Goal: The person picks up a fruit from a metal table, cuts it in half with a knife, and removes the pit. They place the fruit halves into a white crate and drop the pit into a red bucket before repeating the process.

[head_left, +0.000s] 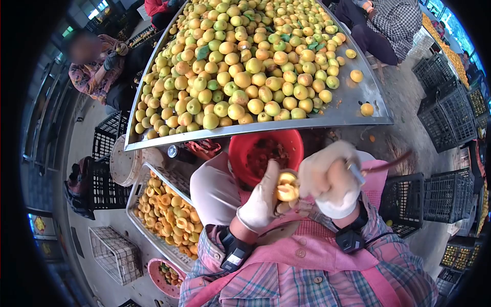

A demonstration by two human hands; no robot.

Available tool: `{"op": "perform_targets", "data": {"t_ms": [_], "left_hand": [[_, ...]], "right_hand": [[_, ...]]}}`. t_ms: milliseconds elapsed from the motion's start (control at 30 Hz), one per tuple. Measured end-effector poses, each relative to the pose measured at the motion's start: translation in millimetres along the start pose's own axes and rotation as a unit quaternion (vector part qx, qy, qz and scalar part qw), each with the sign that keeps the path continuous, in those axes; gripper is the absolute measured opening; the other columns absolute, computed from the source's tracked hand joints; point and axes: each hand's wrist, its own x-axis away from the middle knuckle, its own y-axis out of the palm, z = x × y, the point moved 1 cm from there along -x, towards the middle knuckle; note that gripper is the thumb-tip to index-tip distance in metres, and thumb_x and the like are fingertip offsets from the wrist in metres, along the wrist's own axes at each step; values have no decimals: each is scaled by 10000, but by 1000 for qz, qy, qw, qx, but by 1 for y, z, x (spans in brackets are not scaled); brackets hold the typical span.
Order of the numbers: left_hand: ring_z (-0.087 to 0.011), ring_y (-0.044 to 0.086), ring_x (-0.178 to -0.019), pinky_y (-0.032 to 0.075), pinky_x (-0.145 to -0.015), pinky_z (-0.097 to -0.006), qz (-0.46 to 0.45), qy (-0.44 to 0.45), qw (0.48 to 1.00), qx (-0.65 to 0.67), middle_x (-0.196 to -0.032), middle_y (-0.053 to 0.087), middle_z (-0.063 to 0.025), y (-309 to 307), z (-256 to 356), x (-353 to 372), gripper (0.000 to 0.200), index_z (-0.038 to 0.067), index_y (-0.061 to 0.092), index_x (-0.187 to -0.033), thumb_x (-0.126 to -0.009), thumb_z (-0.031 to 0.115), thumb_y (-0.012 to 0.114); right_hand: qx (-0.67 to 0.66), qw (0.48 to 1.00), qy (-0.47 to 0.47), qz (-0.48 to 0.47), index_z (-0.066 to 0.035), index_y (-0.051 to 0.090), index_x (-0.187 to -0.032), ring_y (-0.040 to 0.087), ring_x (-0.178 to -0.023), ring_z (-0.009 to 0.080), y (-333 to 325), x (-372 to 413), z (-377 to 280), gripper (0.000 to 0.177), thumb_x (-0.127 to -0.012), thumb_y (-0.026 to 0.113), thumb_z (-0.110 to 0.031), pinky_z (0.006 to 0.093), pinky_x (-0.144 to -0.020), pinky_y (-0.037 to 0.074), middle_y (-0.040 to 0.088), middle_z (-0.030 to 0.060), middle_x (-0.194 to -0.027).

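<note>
My left hand [260, 203], in a pale glove, is closed around a cut-open apricot [287, 187] whose orange flesh faces up. Close beside it on the right, my gloved right hand [332, 179] is curled in a fist and smeared by motion. From that fist a thin tool [386, 166] with a brown, handle-like end sticks out to the right, its kind too blurred to name. A red basin [235, 162] with dark wet scraps inside stands just beyond my hands. Past it, a metal table [353, 110] carries a big heap of whole apricots [230, 77].
Left of my knee is a white crate [132, 204] of apricot halves, near a white bucket [123, 166] and a pink basket [156, 279]. Black crates [445, 192] stand at right. One person [99, 69] sits at left, another [386, 25] at upper right.
</note>
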Motion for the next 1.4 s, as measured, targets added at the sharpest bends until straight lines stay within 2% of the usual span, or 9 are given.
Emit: {"op": "perform_targets", "data": {"t_ms": [33,100,267,500,767,1000,1067,1200,1400], "left_hand": [[-50,410,-517,298,-469,-192,42,9,999,33,-703,550,18,-4,6,0,716,108,592,-1029,-963,673,156],[-61,406,-532,283,-473,-193,120,126,984,-39,-713,551,11,-14,4,-4,738,89,575,-1083,-945,703,190],[-142,620,-748,505,-685,-282,174,367,871,-276,-866,639,-81,-34,11,-4,699,-23,548,-1123,-971,618,315],[-307,672,-762,530,-706,-360,255,400,850,-231,-877,665,-160,-31,4,-5,222,24,590,-1062,-887,144,526],[-345,647,-812,506,-736,-396,324,362,843,-232,-876,655,-148,-27,-3,6,212,59,637,-978,-912,201,493],[-346,633,-789,501,-711,-404,377,394,816,-194,-863,643,-157,-36,-8,7,191,27,602,-964,-928,148,459],[-325,619,-740,494,-668,-386,378,381,839,-90,-842,621,-160,-46,-16,2,217,17,582,-950,-965,174,433],[-137,571,-686,428,-548,-281,380,217,894,98,-799,615,-55,-70,-11,34,474,61,585,-916,-1037,424,304],[-140,596,-735,467,-642,-259,572,256,775,79,-884,665,-82,-159,-52,116,593,22,631,-1051,-1020,515,304]], "right_hand": [[-67,995,-4,80,-57,512,-628,404,-383,191,4,-6,-2,430,-986,497,-294,334,-401,380,442,32,-484],[29,984,55,168,8,533,-946,407,-388,142,8,-11,-5,225,-983,445,-196,288,-387,387,415,9,-531],[44,964,251,74,-27,549,-1148,486,-480,83,4,-3,45,301,-972,547,-270,216,-369,399,540,17,-697],[39,945,322,42,-43,532,-1187,530,-422,96,19,6,67,341,-988,513,-320,202,-353,395,604,30,-725],[31,944,325,51,-32,543,-1227,570,-618,56,18,15,81,323,-950,550,-199,191,-486,452,615,8,-895],[166,952,257,17,-30,520,-1263,551,-550,69,30,15,93,360,-922,520,-145,220,-434,439,610,13,-838],[129,916,377,34,-21,491,-1290,503,-469,92,42,9,79,405,-897,513,-118,242,-387,401,581,25,-739],[74,919,387,0,3,485,-1266,449,-425,122,49,10,77,432,-854,539,-115,244,-368,354,525,44,-635],[33,925,373,70,-21,538,-1125,448,-421,134,19,7,85,263,-889,535,-137,254,-361,372,519,66,-708]]}}
